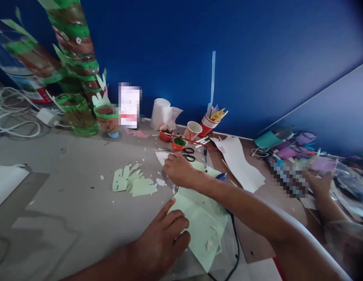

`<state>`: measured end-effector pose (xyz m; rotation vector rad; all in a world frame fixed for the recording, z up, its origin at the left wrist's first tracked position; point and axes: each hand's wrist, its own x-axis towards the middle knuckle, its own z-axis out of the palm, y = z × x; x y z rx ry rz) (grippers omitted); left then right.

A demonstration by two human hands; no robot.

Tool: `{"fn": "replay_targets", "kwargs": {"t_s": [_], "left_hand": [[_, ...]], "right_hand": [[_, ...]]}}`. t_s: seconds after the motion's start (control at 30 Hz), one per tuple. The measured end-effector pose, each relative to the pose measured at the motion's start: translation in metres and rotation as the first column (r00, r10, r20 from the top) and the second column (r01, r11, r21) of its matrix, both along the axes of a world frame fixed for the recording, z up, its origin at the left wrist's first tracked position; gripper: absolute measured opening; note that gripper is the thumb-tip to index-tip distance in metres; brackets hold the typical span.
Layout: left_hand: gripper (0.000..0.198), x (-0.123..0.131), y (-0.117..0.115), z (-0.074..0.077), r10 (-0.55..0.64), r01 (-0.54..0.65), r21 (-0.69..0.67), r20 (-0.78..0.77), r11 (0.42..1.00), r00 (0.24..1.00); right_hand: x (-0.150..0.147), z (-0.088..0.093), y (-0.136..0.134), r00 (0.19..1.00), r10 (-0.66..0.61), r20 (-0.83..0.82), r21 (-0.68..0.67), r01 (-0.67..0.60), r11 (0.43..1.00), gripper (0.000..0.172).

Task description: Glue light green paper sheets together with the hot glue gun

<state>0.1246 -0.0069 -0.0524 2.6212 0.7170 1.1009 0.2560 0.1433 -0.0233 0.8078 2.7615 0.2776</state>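
Note:
My left hand (169, 238) rests at the left edge of a light green paper sheet (199, 222). Its index finger is stretched out, the others are loosely bent, and it holds nothing. Farther forward, my right hand (179, 169) is closed, fingers bent downward beside a pale paper piece (161, 157); what lies under its fingertips is hidden. Black-handled scissors (189, 157) lie just behind it. Left of my hands are cut green paper leaf shapes (144, 187), one with green paint spots (120, 179). A blue-tipped tool (221, 177) with a black cord is partly covered by my right forearm.
Orange paint cups (179, 145), a paper cup (193, 129), a tissue roll (160, 114) and a red cup of tools (209, 124) stand by the blue wall. Painted bottles (77, 113) rise at left. Another person's hand (321, 183) is at right, near clutter.

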Motion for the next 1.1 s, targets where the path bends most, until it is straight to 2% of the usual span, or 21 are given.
{"fn": "replay_targets", "kwargs": {"t_s": [0.27, 0.4, 0.5, 0.73, 0.97, 1.1], "left_hand": [[0.015, -0.002, 0.000, -0.002, -0.020, 0.020, -0.021, 0.003, 1.000, 1.000], [0.014, -0.002, -0.001, -0.001, -0.019, 0.019, -0.027, -0.010, 0.999, 1.000], [0.015, -0.002, -0.001, 0.000, -0.013, 0.013, -0.019, -0.014, 1.000, 1.000], [0.019, -0.001, 0.000, 0.002, -0.017, 0.017, -0.018, 0.009, 1.000, 1.000], [0.015, 0.001, -0.001, -0.008, -0.021, 0.021, -0.021, 0.009, 1.000, 1.000], [0.016, 0.000, -0.002, -0.007, -0.028, 0.028, -0.023, 0.002, 0.999, 1.000]], "right_hand": [[0.014, 0.013, 0.004, 0.987, -0.142, -0.074, -0.002, 0.143, 0.990, 0.019], [0.014, 0.013, 0.004, 0.979, -0.175, -0.103, -0.072, 0.168, 0.983, 0.022], [0.009, 0.007, 0.000, 0.979, -0.177, -0.096, -0.105, 0.167, 0.980, 0.023], [-0.003, 0.005, -0.007, 0.989, -0.147, -0.011, -0.073, 0.145, 0.987, 0.020], [-0.001, 0.001, -0.009, 0.987, -0.161, -0.007, -0.057, 0.161, 0.985, 0.020], [0.004, 0.002, -0.006, 0.981, -0.190, -0.034, -0.049, 0.188, 0.981, 0.020]]}}
